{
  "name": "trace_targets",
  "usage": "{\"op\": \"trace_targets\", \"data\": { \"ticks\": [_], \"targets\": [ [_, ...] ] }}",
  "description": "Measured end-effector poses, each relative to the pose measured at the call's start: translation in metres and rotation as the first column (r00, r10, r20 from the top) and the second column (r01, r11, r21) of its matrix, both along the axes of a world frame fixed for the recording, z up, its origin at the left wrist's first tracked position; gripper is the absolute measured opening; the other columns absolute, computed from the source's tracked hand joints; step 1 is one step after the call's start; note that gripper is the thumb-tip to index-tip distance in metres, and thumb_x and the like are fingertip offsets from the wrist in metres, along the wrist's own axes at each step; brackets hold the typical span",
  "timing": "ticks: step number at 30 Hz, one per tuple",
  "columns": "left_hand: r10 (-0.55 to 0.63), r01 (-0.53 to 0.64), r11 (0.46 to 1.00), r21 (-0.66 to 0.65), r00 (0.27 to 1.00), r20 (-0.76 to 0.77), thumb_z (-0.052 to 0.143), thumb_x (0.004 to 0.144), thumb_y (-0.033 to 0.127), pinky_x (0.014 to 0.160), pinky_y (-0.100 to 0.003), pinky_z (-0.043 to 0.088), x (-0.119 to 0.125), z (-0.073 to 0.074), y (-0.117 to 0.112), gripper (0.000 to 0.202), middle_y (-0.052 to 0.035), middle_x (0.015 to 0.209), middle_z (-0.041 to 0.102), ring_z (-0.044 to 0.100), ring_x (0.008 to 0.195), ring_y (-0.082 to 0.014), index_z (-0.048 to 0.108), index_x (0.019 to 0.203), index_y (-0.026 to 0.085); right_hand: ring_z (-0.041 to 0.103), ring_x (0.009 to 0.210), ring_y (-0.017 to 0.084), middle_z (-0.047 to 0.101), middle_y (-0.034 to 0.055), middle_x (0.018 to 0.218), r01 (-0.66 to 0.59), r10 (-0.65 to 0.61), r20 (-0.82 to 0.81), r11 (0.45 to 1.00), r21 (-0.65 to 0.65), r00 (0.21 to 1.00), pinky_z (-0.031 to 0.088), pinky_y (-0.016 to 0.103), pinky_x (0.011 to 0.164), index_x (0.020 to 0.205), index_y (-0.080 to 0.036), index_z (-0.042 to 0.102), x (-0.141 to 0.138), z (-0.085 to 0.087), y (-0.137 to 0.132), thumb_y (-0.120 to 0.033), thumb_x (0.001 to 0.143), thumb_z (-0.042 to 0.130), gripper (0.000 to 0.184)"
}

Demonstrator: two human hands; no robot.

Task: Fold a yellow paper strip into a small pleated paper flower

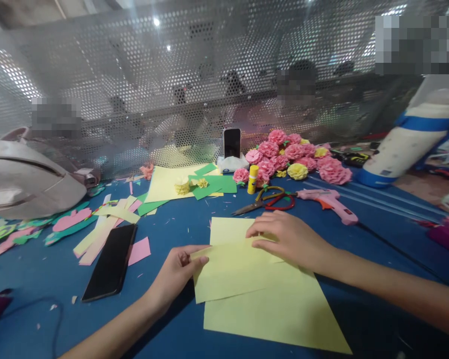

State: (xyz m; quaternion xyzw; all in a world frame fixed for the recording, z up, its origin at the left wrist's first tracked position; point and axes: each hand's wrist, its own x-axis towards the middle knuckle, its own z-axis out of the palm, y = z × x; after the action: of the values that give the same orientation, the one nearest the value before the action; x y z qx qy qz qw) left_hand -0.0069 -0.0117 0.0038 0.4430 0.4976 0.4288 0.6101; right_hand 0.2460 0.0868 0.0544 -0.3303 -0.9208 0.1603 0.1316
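My left hand (183,271) pinches the left edge of a pale yellow paper piece (228,274) between thumb and fingers. This piece lies over a larger pale yellow sheet (269,319) on the blue table. My right hand (284,237) rests with bent fingers on the upper right of the papers; whether it grips an edge there I cannot tell. Just beyond my right hand lie scissors (264,200) with red and yellow handles. A pink glue gun (333,202) is to their right, and a yellow glue stick (253,179) stands upright behind them.
Pink and yellow paper flowers (280,154) are heaped at the back right. A small phone (232,143) stands in a white holder. On the left are a black phone (110,262), paper strips (105,229) and a pale bag (26,174). A white-and-blue bottle (404,144) stands right.
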Motion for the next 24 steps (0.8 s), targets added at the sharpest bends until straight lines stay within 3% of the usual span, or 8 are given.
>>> {"op": "trace_targets", "data": {
  "ticks": [5,8,11,14,16,20,24],
  "targets": [
    [-0.017,0.018,1.000,0.017,0.999,-0.035,0.070,0.080,0.044,0.077,-0.033,0.056,0.001,-0.001,0.000,0.049,-0.0124,0.098,0.078,0.073,0.081,-0.0258,0.070,0.116,0.011,0.063,0.082,0.016,0.073,-0.0039,0.086,0.005,-0.005,0.003,0.996,-0.092,1.000,0.035,0.026,0.067,0.080,-0.023,0.070,-0.017,0.001,-0.001,-0.024,0.088,0.062,0.012],
    [-0.042,0.062,0.993,0.101,0.981,-0.190,0.061,0.087,0.039,0.077,-0.033,0.055,-0.005,-0.002,0.003,0.040,-0.0112,0.099,0.077,0.072,0.087,-0.0260,0.071,0.115,0.013,0.063,0.077,0.015,0.072,-0.0038,0.082,0.004,-0.004,0.001,0.992,-0.124,1.000,0.033,0.024,0.063,0.077,-0.022,0.069,-0.021,-0.001,0.000,-0.021,0.088,0.061,0.014],
    [0.016,0.148,0.948,0.281,0.861,-0.509,0.057,0.086,0.024,0.086,-0.033,0.050,-0.010,0.002,0.008,0.031,-0.0086,0.110,0.074,0.067,0.101,-0.0255,0.071,0.114,0.019,0.063,0.079,0.015,0.072,-0.0026,0.083,-0.016,0.015,-0.005,0.994,-0.110,1.000,0.034,0.024,0.064,0.078,-0.021,0.069,-0.021,-0.004,0.002,-0.020,0.088,0.060,0.013],
    [0.090,0.289,0.872,0.394,0.698,-0.710,0.063,0.078,0.013,0.090,-0.033,0.046,-0.010,0.009,0.015,0.039,-0.0064,0.115,0.070,0.062,0.107,-0.0245,0.068,0.115,0.023,0.063,0.081,0.016,0.072,-0.0011,0.085,-0.024,0.024,0.000,0.995,-0.102,1.000,0.034,0.024,0.065,0.079,-0.020,0.069,-0.023,-0.007,0.003,-0.018,0.088,0.058,0.014],
    [0.059,0.359,0.860,0.363,0.636,-0.770,0.066,0.074,0.013,0.083,-0.030,0.046,-0.008,0.014,0.020,0.039,-0.0055,0.108,0.071,0.063,0.098,-0.0232,0.067,0.112,0.022,0.063,0.082,0.017,0.072,0.0001,0.087,-0.030,0.031,0.010,0.995,-0.095,0.999,0.035,0.025,0.067,0.080,-0.020,0.068,-0.024,-0.009,0.004,-0.017,0.089,0.056,0.015],
    [-0.081,0.418,0.889,0.188,0.548,-0.833,0.067,0.073,0.021,0.059,-0.023,0.037,-0.006,0.019,0.033,0.022,-0.0013,0.083,0.070,0.058,0.070,-0.0165,0.071,0.095,0.018,0.063,0.084,0.018,0.071,0.0012,0.091,-0.042,0.044,0.029,0.996,-0.080,0.999,0.035,0.025,0.067,0.083,-0.019,0.067,-0.026,-0.007,0.003,-0.018,0.091,0.051,0.018],
    [-0.138,0.441,0.890,0.121,0.512,-0.848,0.065,0.073,0.024,0.052,-0.022,0.030,-0.008,0.019,0.039,0.018,0.0002,0.071,0.066,0.052,0.060,-0.0131,0.074,0.086,0.015,0.063,0.085,0.020,0.071,0.0002,0.095,0.005,0.009,0.131,0.994,-0.107,0.991,0.031,0.025,0.061,0.089,-0.022,0.065,-0.023,0.001,0.004,-0.024,0.082,0.062,0.007]
  ]
}}
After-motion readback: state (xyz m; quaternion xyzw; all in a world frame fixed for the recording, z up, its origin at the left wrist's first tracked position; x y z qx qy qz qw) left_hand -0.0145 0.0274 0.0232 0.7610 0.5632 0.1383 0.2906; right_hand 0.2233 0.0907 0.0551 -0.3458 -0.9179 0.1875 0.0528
